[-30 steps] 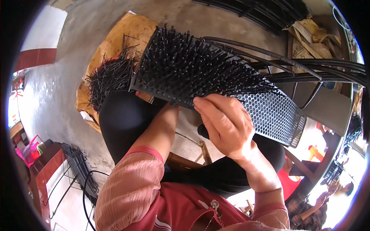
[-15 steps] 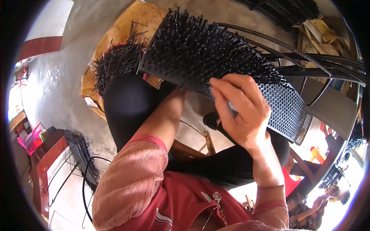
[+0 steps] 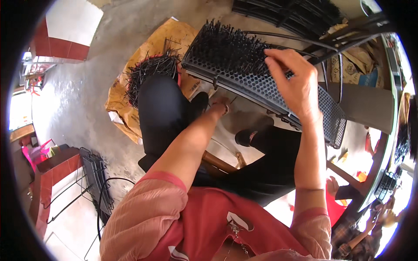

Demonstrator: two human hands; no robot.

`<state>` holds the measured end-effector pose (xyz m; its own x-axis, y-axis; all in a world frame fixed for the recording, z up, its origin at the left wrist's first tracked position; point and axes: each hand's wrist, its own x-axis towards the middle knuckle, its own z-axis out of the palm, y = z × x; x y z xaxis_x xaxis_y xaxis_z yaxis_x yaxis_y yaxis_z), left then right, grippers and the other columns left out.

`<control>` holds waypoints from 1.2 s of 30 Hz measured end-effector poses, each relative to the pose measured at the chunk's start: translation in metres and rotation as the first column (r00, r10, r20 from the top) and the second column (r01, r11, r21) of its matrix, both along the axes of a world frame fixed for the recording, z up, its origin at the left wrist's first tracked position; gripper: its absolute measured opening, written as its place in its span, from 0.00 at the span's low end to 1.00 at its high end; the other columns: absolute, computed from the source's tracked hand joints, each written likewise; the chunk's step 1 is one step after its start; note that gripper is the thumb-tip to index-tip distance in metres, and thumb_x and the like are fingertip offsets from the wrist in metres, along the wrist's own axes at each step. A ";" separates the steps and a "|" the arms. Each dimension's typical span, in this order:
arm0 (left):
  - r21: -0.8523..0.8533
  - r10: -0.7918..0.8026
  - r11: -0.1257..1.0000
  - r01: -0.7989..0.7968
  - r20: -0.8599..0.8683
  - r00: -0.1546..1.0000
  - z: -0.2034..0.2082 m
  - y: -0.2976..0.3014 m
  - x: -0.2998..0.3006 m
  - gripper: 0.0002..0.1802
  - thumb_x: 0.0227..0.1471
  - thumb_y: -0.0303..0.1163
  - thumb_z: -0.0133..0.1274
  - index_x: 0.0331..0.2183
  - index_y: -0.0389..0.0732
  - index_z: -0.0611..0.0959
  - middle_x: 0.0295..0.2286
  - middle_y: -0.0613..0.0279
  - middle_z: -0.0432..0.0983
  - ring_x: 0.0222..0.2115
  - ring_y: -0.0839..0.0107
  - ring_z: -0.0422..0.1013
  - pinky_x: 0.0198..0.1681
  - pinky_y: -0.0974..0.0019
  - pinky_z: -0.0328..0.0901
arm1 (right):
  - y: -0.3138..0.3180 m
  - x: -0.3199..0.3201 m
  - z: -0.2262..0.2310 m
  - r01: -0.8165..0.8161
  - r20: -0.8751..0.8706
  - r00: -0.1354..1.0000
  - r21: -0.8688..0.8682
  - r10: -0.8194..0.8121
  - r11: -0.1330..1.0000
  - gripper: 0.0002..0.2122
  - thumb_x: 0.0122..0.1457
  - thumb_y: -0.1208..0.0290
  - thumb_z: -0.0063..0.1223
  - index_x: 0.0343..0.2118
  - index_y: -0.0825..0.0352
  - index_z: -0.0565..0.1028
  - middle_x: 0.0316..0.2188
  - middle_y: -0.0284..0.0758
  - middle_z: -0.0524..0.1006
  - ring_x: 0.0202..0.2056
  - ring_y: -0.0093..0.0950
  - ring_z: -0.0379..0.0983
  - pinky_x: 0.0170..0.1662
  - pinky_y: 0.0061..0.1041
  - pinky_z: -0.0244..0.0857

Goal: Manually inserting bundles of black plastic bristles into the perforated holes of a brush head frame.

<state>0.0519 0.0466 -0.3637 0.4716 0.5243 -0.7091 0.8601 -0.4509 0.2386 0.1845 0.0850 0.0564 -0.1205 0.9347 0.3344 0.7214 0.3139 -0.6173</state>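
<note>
A long black perforated panel (image 3: 278, 96) lies tilted in front of me, its honeycomb holes bare toward the right end. Dense black plastic bristles (image 3: 230, 48) stand up from its left and middle part. Above the bristles is my right hand (image 3: 298, 80), thumb and forefinger pinched together; whatever they hold is too small to make out. My left hand (image 3: 220, 102) is below the panel's near edge, by my knees, with its fingers mostly hidden. Left of my knee, loose black strips (image 3: 150, 71) lie heaped in a reddish container on a brown paper sack (image 3: 117, 102).
Black metal racks (image 3: 287, 17) stand at the far side. A grey board (image 3: 368, 106) and paper sacks (image 3: 355, 65) are at the right. Another black rack with wire legs (image 3: 93, 174) leans at the left by a red-edged ledge (image 3: 61, 176). A person (image 3: 352, 237) sits at lower right.
The panel now appears farther off and tilted, showing its near edge. My right hand has shifted up and right over the bristles. My left hand has come partly into view below the panel.
</note>
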 end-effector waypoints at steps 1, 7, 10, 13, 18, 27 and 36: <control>0.003 -0.031 1.000 0.031 0.007 1.000 0.080 0.009 0.017 0.16 0.47 0.39 0.54 0.37 0.42 0.84 0.39 0.56 0.78 0.40 0.59 0.75 0.41 0.58 0.70 | -0.007 0.020 0.005 0.056 -0.004 0.998 -0.034 -0.057 0.998 0.07 0.53 0.78 0.56 0.36 0.70 0.78 0.27 0.36 0.77 0.26 0.21 0.72 0.31 0.18 0.66; -0.603 0.400 0.776 -0.185 0.245 0.883 0.222 -0.004 -0.047 0.13 0.48 0.35 0.56 0.27 0.33 0.80 0.28 0.54 0.78 0.32 0.68 0.76 0.34 0.65 0.71 | -0.021 0.054 0.006 -0.019 -0.111 0.994 -0.270 -0.012 0.963 0.11 0.55 0.69 0.56 0.37 0.70 0.78 0.24 0.32 0.77 0.25 0.18 0.71 0.31 0.18 0.65; -0.792 0.562 0.599 -0.120 0.310 0.767 0.287 -0.019 -0.058 0.13 0.51 0.35 0.53 0.28 0.33 0.76 0.24 0.57 0.75 0.28 0.71 0.75 0.34 0.69 0.71 | -0.040 0.065 0.002 -0.176 -0.256 0.964 -0.395 0.076 0.901 0.10 0.56 0.71 0.56 0.38 0.71 0.78 0.25 0.31 0.78 0.27 0.17 0.73 0.32 0.18 0.67; -0.901 0.756 0.434 -0.020 0.352 0.552 0.329 -0.027 -0.064 0.11 0.54 0.34 0.50 0.32 0.35 0.73 0.25 0.61 0.74 0.27 0.71 0.74 0.32 0.68 0.71 | -0.052 0.059 0.003 -0.256 -0.303 0.948 -0.547 0.097 0.797 0.11 0.56 0.71 0.56 0.39 0.71 0.78 0.26 0.31 0.78 0.28 0.17 0.72 0.33 0.18 0.67; -0.924 0.874 0.360 0.127 0.382 0.300 0.353 -0.024 -0.065 0.09 0.56 0.34 0.49 0.34 0.39 0.71 0.29 0.61 0.74 0.28 0.73 0.72 0.31 0.69 0.71 | -0.058 0.030 0.000 -0.402 -0.529 0.845 -0.528 0.080 0.748 0.14 0.59 0.67 0.54 0.43 0.70 0.75 0.29 0.30 0.77 0.28 0.17 0.71 0.31 0.15 0.66; -0.732 0.755 0.656 -0.184 0.638 0.154 0.361 -0.006 -0.076 0.18 0.56 0.34 0.51 0.47 0.39 0.72 0.38 0.60 0.75 0.39 0.70 0.73 0.41 0.66 0.70 | -0.030 0.029 0.001 0.040 -0.537 0.837 -0.132 -0.105 0.990 0.08 0.58 0.74 0.54 0.38 0.72 0.76 0.27 0.31 0.78 0.28 0.17 0.72 0.34 0.17 0.68; -0.708 0.684 0.574 -0.410 0.691 -0.235 0.372 0.033 -0.164 0.12 0.55 0.28 0.51 0.42 0.38 0.76 0.34 0.60 0.76 0.33 0.72 0.74 0.37 0.68 0.72 | -0.009 0.004 -0.025 0.169 -0.267 0.955 0.141 -0.127 0.975 0.07 0.55 0.75 0.55 0.37 0.70 0.77 0.28 0.34 0.79 0.28 0.20 0.74 0.33 0.18 0.67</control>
